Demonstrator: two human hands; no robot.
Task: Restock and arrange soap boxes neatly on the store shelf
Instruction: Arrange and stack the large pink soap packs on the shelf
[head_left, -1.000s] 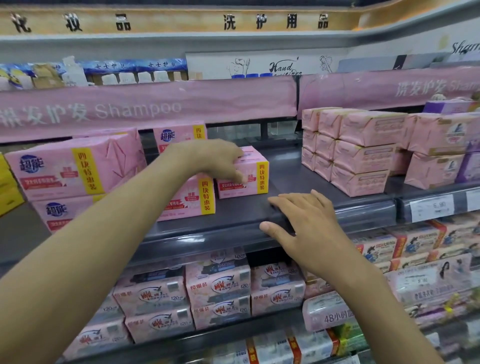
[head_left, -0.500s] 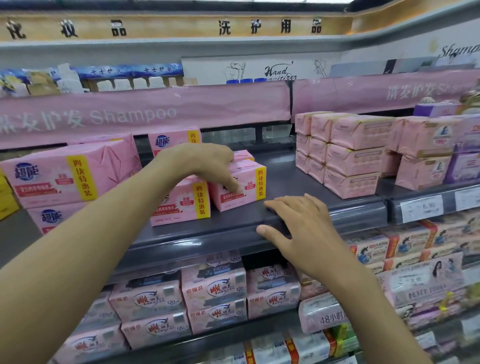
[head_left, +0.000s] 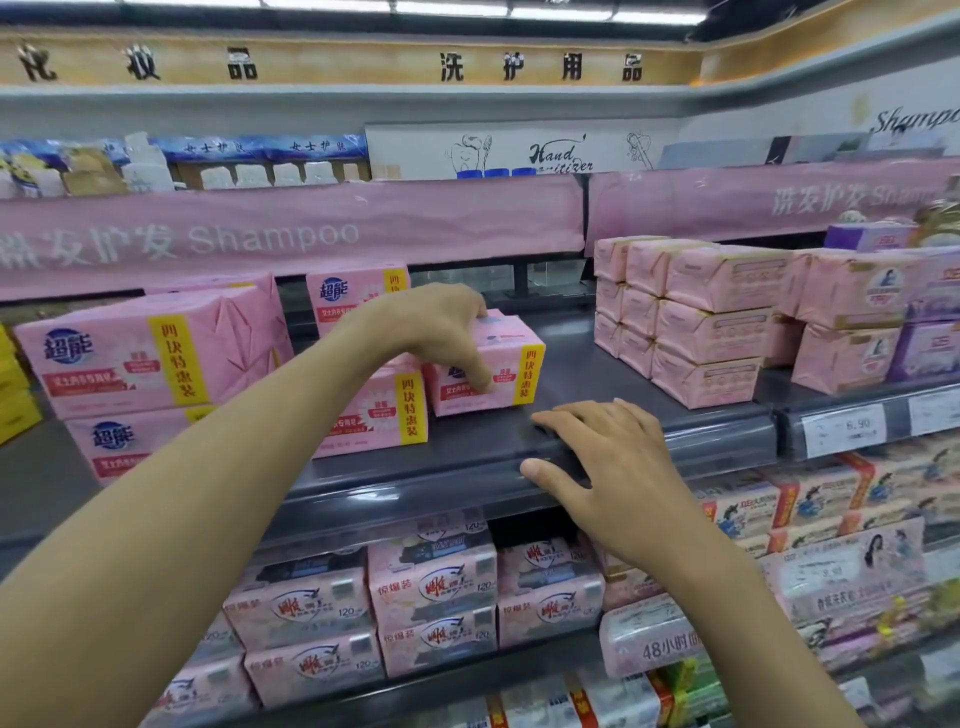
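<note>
Soap box (head_left: 511, 358) gripped by left hand (head_left: 439, 332); right hand (head_left: 613, 462) on shelf edge (head_left: 405, 486).

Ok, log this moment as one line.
phase: arranging | left hand: grips pink soap box on grey shelf | right hand: rests flat on shelf front edge | neighbour box: close beside, left

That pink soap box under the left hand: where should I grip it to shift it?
Probably best from above: span the pink soap box across its short depth, fingers on the front face, thumb behind. Its right side is free; the neighbouring box crowds its left.
</note>
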